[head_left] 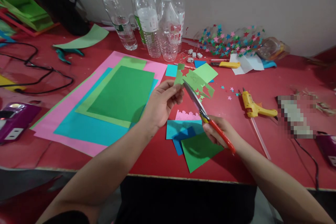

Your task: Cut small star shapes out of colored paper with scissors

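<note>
My left hand (168,99) pinches a light green piece of paper (193,80) with ragged, notched edges, held up over the table. Red-handled scissors (217,129) are gripped in my right hand (216,129), their blades pointing up and left to the paper beside my left fingertips. Whether the blades have closed on the paper I cannot tell. Beneath the scissors lie a dark green sheet (198,150), blue strips (181,140) and a pink strip (185,115) with a jagged edge. Several small paper stars (230,98) are scattered to the right of the green paper.
Stacked coloured sheets (120,94) cover the left middle. Plastic bottles (147,24) stand at the back, near a star-filled clear bottle (231,40) lying sideways. A yellow glue gun (256,106), a yellow cutter (229,64), teal pliers (68,54) and a black cable (34,59) lie around.
</note>
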{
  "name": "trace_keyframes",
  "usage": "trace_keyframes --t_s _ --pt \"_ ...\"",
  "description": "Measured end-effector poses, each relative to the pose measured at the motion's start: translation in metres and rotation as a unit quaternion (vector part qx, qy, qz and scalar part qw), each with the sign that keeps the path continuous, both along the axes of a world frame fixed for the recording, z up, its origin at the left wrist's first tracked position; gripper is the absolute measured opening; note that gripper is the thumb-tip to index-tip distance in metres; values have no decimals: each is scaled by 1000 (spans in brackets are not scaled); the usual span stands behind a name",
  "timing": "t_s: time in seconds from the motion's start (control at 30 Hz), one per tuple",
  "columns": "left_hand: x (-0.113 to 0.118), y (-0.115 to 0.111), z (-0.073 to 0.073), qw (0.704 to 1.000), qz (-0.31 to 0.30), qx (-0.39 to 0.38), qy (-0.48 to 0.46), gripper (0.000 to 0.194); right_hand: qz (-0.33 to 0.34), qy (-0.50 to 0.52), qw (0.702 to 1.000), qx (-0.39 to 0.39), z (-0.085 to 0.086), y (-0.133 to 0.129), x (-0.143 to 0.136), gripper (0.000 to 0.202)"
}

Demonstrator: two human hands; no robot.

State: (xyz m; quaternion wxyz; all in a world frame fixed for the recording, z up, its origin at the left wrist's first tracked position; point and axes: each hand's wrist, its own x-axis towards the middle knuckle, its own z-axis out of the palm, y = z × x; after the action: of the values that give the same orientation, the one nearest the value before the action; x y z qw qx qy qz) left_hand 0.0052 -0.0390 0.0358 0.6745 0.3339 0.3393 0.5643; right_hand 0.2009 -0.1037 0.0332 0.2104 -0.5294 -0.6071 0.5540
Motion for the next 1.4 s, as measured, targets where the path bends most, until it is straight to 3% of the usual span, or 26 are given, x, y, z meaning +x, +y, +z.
trace_keyframes --t_s 0.23,0.53,1.4 --pt "-1 1 0 998 48 33 26 6 6 -6 1000 6 -2 2 1 38" --pt "-6 1 4 982 61 127 128 7 47 4 999 -1 1 1 10 45" --pt "-12 3 7 975 58 140 166 7 60 -2 998 7 7 3 13 47"
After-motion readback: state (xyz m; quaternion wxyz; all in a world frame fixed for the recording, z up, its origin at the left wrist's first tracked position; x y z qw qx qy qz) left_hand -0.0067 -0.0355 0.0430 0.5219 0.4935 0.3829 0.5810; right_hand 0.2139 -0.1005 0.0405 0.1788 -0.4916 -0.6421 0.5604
